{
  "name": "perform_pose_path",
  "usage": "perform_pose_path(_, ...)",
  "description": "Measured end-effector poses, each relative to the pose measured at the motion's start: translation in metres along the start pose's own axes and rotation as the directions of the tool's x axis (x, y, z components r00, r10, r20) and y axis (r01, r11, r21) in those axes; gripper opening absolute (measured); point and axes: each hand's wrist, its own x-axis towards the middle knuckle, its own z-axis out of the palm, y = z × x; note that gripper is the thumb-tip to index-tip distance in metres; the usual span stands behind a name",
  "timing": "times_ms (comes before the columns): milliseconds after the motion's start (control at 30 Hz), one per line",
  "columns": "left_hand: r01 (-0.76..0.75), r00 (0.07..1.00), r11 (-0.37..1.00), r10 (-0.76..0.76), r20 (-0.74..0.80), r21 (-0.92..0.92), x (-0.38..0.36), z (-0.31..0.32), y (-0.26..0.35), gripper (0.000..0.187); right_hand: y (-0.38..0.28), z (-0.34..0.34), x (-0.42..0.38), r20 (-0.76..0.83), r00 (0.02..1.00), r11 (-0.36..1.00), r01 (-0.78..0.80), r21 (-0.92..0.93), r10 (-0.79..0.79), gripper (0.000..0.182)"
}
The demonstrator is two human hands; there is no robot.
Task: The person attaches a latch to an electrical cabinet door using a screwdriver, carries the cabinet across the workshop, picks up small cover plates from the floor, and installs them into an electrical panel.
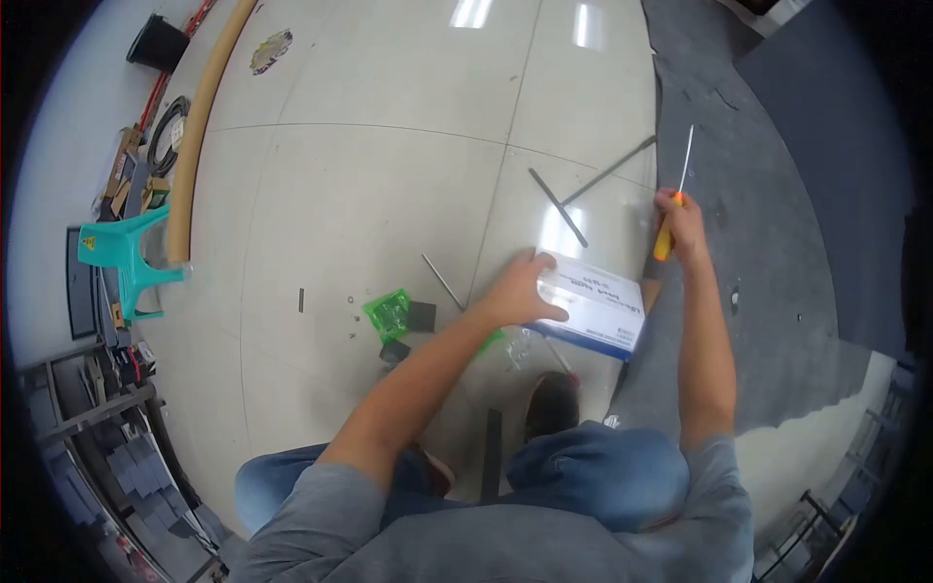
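My left hand (525, 291) rests on the left end of a white and blue box (598, 306), thumb and fingers apart over its top and edge. The box has dark writing on it and lies on the floor in front of my feet. To its right, my right hand (682, 222) is closed around the orange and yellow handle of a screwdriver (665, 240), whose metal shaft points up and away from me. A green plastic bag (389, 313) and a dark square piece (422, 317) lie left of my left hand, beside a thin metal rod (443, 281).
Two dark bars (559, 207) lie beyond the box. A grey mat (768, 291) covers the floor at right. At left are a turquoise stool (121, 255), a long brown tube (199, 126), a black bin (157, 44) and shelving (146, 476). A dark strip (493, 452) lies between my legs.
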Motion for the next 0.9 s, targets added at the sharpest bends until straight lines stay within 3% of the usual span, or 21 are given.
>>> perform_pose_path(100,0.066,0.995,0.958,-0.085,-0.056,-0.279,-0.004,0.016,-0.021,0.102,0.001,-0.005,-0.017,-0.041,0.999,0.996,-0.013,-0.090,0.009,0.018)
perform_pose_path(167,0.042,0.996,0.954,-0.064,-0.067,-0.296,-0.003,0.020,-0.023,0.088,0.001,-0.001,-0.020,-0.053,0.996,0.992,-0.074,-0.103,0.069,0.016)
perform_pose_path(233,0.036,0.999,0.949,-0.045,-0.024,-0.312,0.001,0.015,-0.029,0.078,0.007,0.002,-0.009,-0.098,0.995,0.982,-0.005,-0.187,-0.014,0.017)
perform_pose_path(267,-0.017,0.998,0.960,-0.001,-0.061,-0.281,0.000,0.004,-0.029,0.059,0.014,0.004,-0.001,-0.104,0.993,0.972,0.022,-0.234,-0.047,0.017)
perform_pose_path(333,-0.016,0.999,0.880,-0.004,-0.040,-0.474,-0.008,-0.045,-0.024,0.052,0.015,0.006,0.014,-0.121,0.990,0.971,0.038,-0.236,-0.069,0.019)
perform_pose_path(400,-0.024,0.993,0.849,-0.042,-0.113,-0.528,-0.022,-0.111,-0.017,0.044,-0.001,0.011,0.005,-0.160,0.984,0.989,0.055,-0.136,-0.077,0.023)
perform_pose_path(467,-0.134,0.947,0.797,-0.073,-0.314,-0.589,-0.036,-0.168,-0.023,0.057,0.005,0.009,0.015,-0.194,0.979,0.983,0.023,-0.183,-0.059,0.022)
perform_pose_path(533,-0.240,0.838,0.728,-0.178,-0.516,-0.642,-0.039,-0.205,-0.046,0.058,0.017,0.018,0.029,-0.176,0.982,0.968,0.019,-0.251,-0.065,0.021)
perform_pose_path(633,-0.120,0.572,0.707,-0.524,-0.631,-0.696,-0.037,-0.238,-0.065,0.060,0.021,0.047,0.024,-0.109,0.994,0.939,-0.039,-0.342,0.001,0.023)
perform_pose_path(733,-0.095,0.608,0.707,-0.516,-0.603,-0.701,-0.034,-0.251,-0.118,0.053,0.033,0.078,0.041,-0.044,0.997,0.800,0.029,-0.600,-0.069,0.034)
perform_pose_path(800,0.146,0.598,0.900,-0.411,-0.688,-0.411,-0.054,-0.258,-0.143,0.048,0.028,0.095,0.030,-0.039,0.996,0.719,0.033,-0.694,-0.083,0.039)
perform_pose_path(833,0.267,0.608,0.934,-0.354,-0.711,-0.238,-0.068,-0.262,-0.156,0.046,0.026,0.103,0.025,-0.036,0.996,0.676,0.033,-0.736,-0.088,0.041)
perform_pose_path(867,0.370,0.650,0.927,-0.304,-0.697,-0.059,-0.089,-0.266,-0.165,0.041,0.039,0.104,0.033,-0.011,0.960,0.532,0.145,-0.834,-0.279,0.047)
perform_pose_path(900,0.476,0.724,0.872,-0.316,-0.613,0.113,-0.110,-0.274,-0.173,0.040,0.047,0.103,0.044,-0.016,0.946,0.556,0.178,-0.812,-0.325,0.046)
